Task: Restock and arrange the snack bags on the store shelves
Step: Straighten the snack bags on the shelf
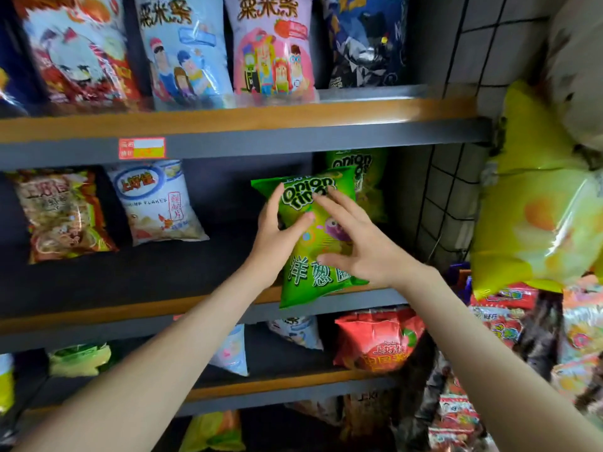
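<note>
Head view: shelf [156, 275], middle tier, dark board with a wood lip, gap between shrimp flakes [160, 207] and the right end. Green onion-ring bag [310, 278] sits in that gap, tilted, its bottom seam hanging over the lip. A twin bag [365, 177] stands upright just behind it. Left hand [274, 236] grips the bag's left edge, thumb across the front, fingers curled round behind. Right hand [365, 249] lies flat on the face, fingers [329, 203] spread and straight, pressing, not clutching. Judgement: bag is light and air-puffed, its glossy film is likely slick, and the rings inside crush easily. Best held by the side edges or top seam; nudge the belly, never squeeze.
</note>
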Demonstrator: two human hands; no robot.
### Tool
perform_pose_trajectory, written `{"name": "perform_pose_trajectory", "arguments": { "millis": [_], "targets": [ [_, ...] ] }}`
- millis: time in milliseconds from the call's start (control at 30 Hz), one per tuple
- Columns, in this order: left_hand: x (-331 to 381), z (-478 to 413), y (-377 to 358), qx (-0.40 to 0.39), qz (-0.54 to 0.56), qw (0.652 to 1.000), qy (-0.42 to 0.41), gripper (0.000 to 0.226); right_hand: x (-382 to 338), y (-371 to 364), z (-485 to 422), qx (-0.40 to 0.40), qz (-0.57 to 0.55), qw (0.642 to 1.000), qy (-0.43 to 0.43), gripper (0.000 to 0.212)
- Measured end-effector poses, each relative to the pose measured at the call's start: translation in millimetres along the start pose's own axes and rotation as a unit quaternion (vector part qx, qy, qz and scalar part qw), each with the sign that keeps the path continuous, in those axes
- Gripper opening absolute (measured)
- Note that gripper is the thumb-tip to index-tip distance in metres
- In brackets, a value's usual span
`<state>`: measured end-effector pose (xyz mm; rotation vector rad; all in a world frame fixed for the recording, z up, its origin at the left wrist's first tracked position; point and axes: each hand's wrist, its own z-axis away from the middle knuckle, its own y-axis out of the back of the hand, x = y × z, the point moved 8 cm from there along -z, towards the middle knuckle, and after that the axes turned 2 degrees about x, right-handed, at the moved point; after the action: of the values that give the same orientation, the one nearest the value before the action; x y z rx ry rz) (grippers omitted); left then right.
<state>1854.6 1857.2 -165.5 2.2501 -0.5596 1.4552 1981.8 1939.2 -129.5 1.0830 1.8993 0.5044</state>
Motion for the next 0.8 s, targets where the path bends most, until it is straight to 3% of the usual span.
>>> {"name": "perform_pose_trajectory", "arguments": {
  "millis": [133, 400, 567, 667, 800],
  "targets": [
    [15.4, -11.8, -3.4, -0.004, 0.014, 0.998, -0.055, 0.075, 9.3, 0.4, -7.1, 0.053, 0.044, 0.997, 0.026, 0.095],
    [7.3, -28.7, -66.3, -0.123, -0.147, 0.978, -0.088, 0.103, 78.7, 12.8, -0.1, 0.114, 0.060, 0.987, -0.095, 0.116],
    [-15.4, -30.5, -107.4, -0.251, -0.354, 0.885, -0.168, 0.103, 113.1, 27.9, -1.8, 0.126, 0.175, 0.955, -0.205, 0.112],
    [-15.9, -40.6, -118.2, -0.208, -0.447, 0.845, -0.208, 0.103, 134.2, 29.8, -5.6, 0.107, 0.180, 0.937, -0.280, 0.107],
    [-8.8, -50.0, -120.4, -0.073, -0.590, 0.773, -0.223, 0.114, 146.2, 33.5, -13.4, 0.121, 0.135, 0.942, -0.284, 0.109]
  ]
}}
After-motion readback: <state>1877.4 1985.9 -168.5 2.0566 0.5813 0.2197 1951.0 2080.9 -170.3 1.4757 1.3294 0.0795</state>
